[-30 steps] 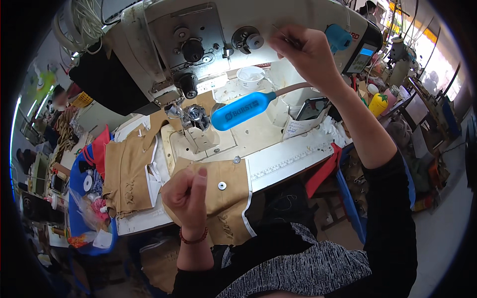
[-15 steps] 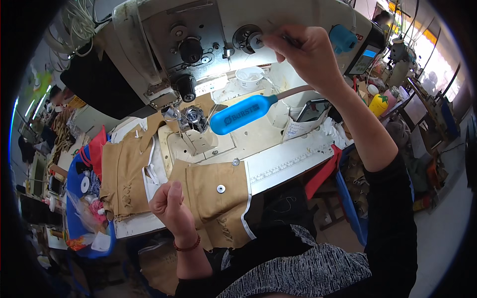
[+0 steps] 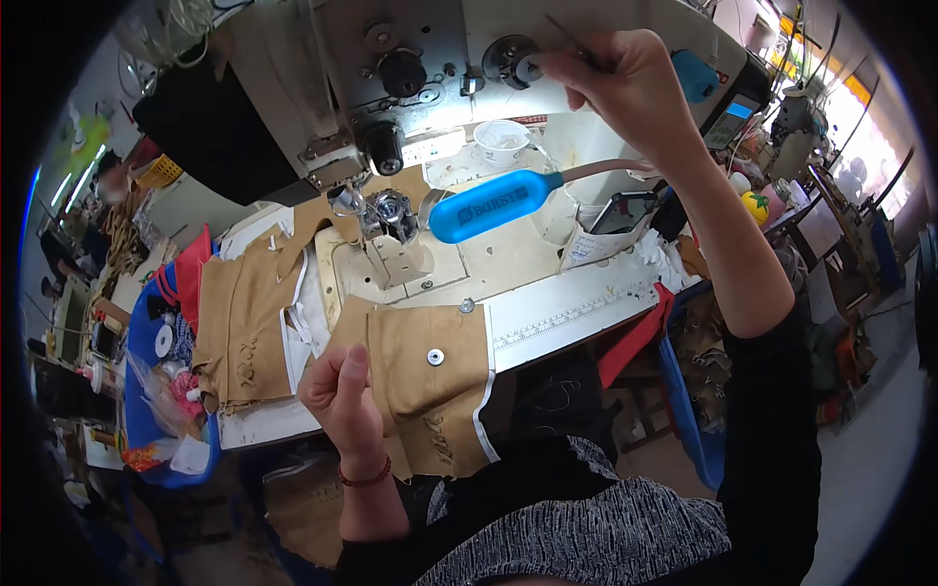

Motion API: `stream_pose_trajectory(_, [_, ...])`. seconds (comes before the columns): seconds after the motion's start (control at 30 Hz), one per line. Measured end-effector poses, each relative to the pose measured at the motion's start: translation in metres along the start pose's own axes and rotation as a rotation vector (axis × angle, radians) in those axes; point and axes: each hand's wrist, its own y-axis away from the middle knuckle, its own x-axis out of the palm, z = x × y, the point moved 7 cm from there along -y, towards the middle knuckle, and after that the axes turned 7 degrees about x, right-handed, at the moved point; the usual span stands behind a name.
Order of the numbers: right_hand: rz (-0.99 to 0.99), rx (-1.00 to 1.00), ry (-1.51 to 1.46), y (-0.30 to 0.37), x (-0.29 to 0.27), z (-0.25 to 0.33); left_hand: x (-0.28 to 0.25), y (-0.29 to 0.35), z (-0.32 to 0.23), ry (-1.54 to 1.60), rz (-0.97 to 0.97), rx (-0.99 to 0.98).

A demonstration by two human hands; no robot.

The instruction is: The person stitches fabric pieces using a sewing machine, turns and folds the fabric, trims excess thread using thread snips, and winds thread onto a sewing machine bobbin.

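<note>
My right hand [image 3: 625, 93] is raised to the front of the sewing machine [image 3: 606, 29], finger and thumb tips at a small round metal disc [image 3: 529, 68] on a dark round fitting. A thin dark pointed tool [image 3: 567, 34] sticks out of that hand. My left hand [image 3: 344, 400] is closed with its thumb up, over the left edge of a tan fabric piece [image 3: 440, 391]; whatever it may hold is hidden. On this white-edged fabric lies a pale disc with a dark centre [image 3: 435, 357]. A small round metal part [image 3: 467, 306] sits at its upper edge.
A blue paddle-shaped lamp [image 3: 493, 205] hangs on a bendable arm over the machine bed. More tan fabric [image 3: 244, 332] is stacked at left beside a blue bin [image 3: 200, 464]. Behind stands a white tub [image 3: 501, 142]; a phone [image 3: 623, 213] rests in a holder at right.
The view has shifted slightly, so the machine sits a little further right and higher. My right hand stays at the disc, with the dark tool showing more. My left hand remains closed over the fabric.
</note>
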Motion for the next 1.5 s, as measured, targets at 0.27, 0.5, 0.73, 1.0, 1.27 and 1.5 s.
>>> stream_pose_trajectory(0.27, [-0.062,0.006,0.016,0.007,0.004,-0.009,-0.001,0.003,-0.006,0.086,-0.001,0.063])
stream_pose_trajectory(0.5, [-0.198,-0.414,0.725,0.02,0.001,0.043,-0.042,-0.002,-0.031,0.368,-0.132,0.127])
stream_pose_trajectory(0.73, [-0.181,-0.729,0.843,0.021,0.01,0.062,-0.04,-0.002,-0.034,0.266,-0.135,0.155])
stream_pose_trajectory(1.0, [-0.175,-0.78,0.788,0.021,0.013,0.068,-0.038,-0.001,-0.03,0.227,-0.1,0.114])
stream_pose_trajectory(1.27, [-0.287,-0.821,0.729,0.017,0.016,0.066,-0.034,0.002,-0.032,0.18,-0.058,0.167])
stream_pose_trajectory(1.5, [-0.223,-0.921,0.688,0.025,0.01,0.07,-0.031,0.005,-0.039,0.057,-0.014,0.227])
